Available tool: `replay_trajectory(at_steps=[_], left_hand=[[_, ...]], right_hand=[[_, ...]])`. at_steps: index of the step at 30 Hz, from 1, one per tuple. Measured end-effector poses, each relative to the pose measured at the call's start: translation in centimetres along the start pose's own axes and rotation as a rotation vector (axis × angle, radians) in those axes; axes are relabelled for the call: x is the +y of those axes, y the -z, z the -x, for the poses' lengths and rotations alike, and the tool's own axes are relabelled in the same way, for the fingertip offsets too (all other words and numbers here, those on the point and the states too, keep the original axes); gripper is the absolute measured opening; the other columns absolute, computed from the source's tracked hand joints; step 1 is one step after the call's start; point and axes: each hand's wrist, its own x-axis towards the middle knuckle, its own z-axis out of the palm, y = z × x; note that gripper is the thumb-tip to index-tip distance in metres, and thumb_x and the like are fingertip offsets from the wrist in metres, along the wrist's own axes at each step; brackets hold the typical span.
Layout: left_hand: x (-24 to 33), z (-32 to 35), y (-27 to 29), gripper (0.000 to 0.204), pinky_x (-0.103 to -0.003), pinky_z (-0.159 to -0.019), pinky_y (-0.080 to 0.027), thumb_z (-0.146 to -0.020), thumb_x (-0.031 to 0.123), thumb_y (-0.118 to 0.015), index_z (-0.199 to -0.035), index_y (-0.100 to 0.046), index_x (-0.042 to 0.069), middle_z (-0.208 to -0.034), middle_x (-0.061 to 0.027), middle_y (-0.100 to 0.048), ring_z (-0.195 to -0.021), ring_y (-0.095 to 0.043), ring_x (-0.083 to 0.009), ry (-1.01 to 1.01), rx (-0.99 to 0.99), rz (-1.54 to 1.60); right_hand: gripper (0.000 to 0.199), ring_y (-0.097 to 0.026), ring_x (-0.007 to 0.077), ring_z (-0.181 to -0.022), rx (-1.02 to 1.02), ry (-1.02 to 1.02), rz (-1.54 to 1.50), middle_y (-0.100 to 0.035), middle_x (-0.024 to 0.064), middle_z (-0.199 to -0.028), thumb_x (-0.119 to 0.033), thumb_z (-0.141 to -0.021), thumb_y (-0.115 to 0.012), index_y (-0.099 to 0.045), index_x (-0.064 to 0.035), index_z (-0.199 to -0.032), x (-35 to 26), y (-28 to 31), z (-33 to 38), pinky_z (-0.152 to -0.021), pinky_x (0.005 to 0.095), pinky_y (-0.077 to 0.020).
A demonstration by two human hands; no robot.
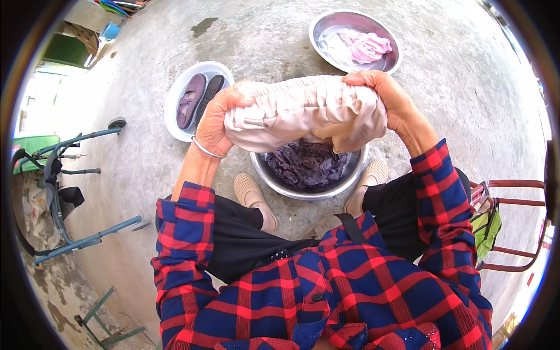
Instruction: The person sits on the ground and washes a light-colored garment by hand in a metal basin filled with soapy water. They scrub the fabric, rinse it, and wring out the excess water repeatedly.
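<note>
A pale pinkish-white garment with a gathered elastic edge [303, 108] is stretched between my two hands, raised in front of me. My left hand [220, 114], with a silver bangle at the wrist, grips its left end. The right hand [388, 96] is closed on the other end, its fingers over the top edge. Below the garment, between my feet, stands a metal basin [312, 194] holding crumpled dark purple cloth [306, 166]. The garment hides the far rim of that basin.
A white basin [171, 111] with a pair of purple shoes [191, 100] stands at the far left. Another metal basin [318, 35] at the far right holds pink cloth [368, 48]. A blue metal frame on wheels [87, 233] stands left; a dark red metal frame [513, 268] is at right.
</note>
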Motion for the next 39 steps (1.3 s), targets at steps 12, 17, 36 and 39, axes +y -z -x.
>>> replay_trajectory(at_steps=[12, 17, 36, 39], left_hand=[[0.4, -0.2, -2.1, 0.050, -0.030, -0.092, -0.042, -0.067, 0.000, -0.048, -0.116, -0.048, -0.004, -0.113, -0.0153, -0.055, -0.104, -0.054, -0.0198, 0.098, -0.180, -0.237], [-0.3, 0.2, -2.9, 0.047, -0.027, -0.088, -0.043, -0.063, -0.003, -0.043, -0.110, -0.054, -0.002, -0.104, -0.0123, -0.058, -0.097, -0.056, -0.0168, 0.029, -0.126, -0.360], [-2.0, -0.4, -1.6, 0.014, -0.023, -0.079, -0.039, -0.060, -0.006, -0.057, -0.071, -0.056, 0.002, -0.092, -0.0033, -0.054, -0.089, -0.051, -0.0115, -0.411, -0.073, -1.031], [-2.2, -0.4, -2.2, 0.015, -0.025, -0.079, -0.040, -0.060, -0.009, -0.054, -0.067, -0.056, 0.005, -0.101, -0.0050, -0.052, -0.093, -0.050, -0.0137, -0.648, 0.025, -0.936]], right_hand=[[0.008, -0.061, 0.0130, -0.070, -0.050, 0.014, -0.063, -0.062, 0.0072, -0.079, -0.006, -0.081, -0.055, -0.059, -0.0001, -0.084, 0.0, 0.2, 0.1, -0.067, 0.0260, -0.0511], [0.009, -0.060, 0.0133, -0.070, -0.022, 0.018, -0.051, -0.062, 0.0074, -0.080, -0.005, -0.080, -0.056, -0.060, 0.0016, -0.085, 0.4, 0.3, -0.3, -0.068, 0.0255, -0.0508], [0.023, -0.059, 0.0111, -0.071, -0.006, 0.135, 0.018, -0.061, 0.0061, -0.085, -0.019, -0.082, -0.060, -0.058, -0.0003, -0.096, 1.4, -2.4, 0.8, -0.065, 0.0240, -0.0503], [0.023, -0.059, 0.0100, -0.065, -0.066, 0.064, 0.135, -0.062, 0.0053, -0.079, -0.021, -0.082, -0.059, -0.059, 0.0006, -0.091, 1.6, -2.5, 0.6, -0.060, 0.0224, -0.0496]])
